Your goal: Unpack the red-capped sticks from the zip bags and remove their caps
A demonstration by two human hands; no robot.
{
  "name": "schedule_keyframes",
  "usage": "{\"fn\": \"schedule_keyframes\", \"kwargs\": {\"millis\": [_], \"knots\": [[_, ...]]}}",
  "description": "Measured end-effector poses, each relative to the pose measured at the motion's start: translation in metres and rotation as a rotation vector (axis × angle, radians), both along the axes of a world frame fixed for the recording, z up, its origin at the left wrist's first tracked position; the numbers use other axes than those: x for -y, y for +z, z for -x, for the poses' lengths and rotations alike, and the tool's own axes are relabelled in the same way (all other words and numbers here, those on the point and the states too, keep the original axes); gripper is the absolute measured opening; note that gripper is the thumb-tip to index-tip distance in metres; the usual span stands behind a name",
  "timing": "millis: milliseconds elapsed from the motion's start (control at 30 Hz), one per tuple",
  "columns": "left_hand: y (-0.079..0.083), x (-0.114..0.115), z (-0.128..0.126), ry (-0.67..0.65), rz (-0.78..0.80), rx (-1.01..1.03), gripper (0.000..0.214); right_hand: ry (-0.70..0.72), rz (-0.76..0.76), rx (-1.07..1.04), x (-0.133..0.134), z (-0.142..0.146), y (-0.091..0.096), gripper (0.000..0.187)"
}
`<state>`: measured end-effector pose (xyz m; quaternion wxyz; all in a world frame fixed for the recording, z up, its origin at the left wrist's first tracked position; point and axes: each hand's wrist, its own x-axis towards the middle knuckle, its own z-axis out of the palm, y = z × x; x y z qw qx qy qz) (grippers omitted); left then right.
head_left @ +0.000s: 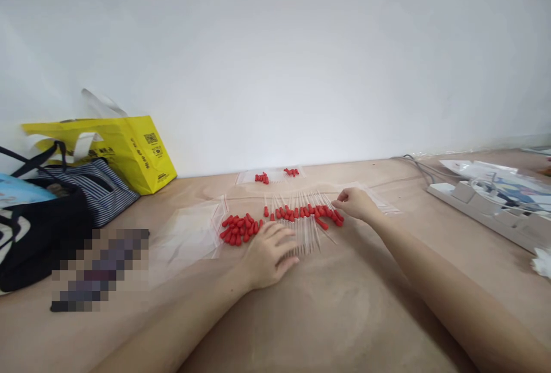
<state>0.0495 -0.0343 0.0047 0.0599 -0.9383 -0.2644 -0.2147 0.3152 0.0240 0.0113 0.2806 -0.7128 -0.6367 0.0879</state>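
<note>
Rows of thin clear droppers (307, 212) with red rubber bulbs lie in the middle of the table, some tubes pointing away and others toward me. My left hand (271, 252) lies with fingers apart over the left end of the nearer tubes, partly hiding them. At the right end of the farther row, my right hand (353, 202) has its thumb and fingertips pinched together by the tubes. Whatever is between those fingertips is too small to make out. Loose red rubber bulbs (238, 229) form a pile just left of my left hand.
Clear plastic bags (189, 230) lie left of the pile, with smaller red pieces (262, 178) on another bag by the wall. A yellow bag (142, 155), a striped pouch (103, 192) and a black bag (47, 241) stand left. A white power strip (486, 206) with cables lies right.
</note>
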Motion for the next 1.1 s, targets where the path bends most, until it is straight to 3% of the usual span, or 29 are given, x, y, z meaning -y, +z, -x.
{"fn": "schedule_keyframes", "kwargs": {"millis": [67,167,233,567,967,1100], "knots": [[0.0,0.004,-0.014,-0.14,0.046,-0.078,0.031,0.157,0.025,-0.014,0.001,0.0,0.0,0.016],[0.0,0.002,-0.032,-0.246,0.077,-0.179,0.036,0.454,0.034,-0.002,0.003,0.006,0.001,0.018],[-0.001,-0.004,-0.04,-0.264,0.087,-0.214,0.035,0.512,-0.008,0.053,0.005,0.011,0.001,0.017],[-0.007,-0.021,-0.047,-0.186,0.152,-0.175,0.032,0.559,-0.237,0.307,0.007,0.022,-0.013,0.021],[-0.015,-0.026,-0.051,-0.086,0.119,-0.121,0.032,0.373,-0.475,-0.258,0.001,0.027,-0.022,0.018],[-0.013,-0.019,-0.046,-0.044,0.109,-0.032,0.03,0.351,-0.505,-0.308,0.009,0.037,-0.022,0.02]]}}
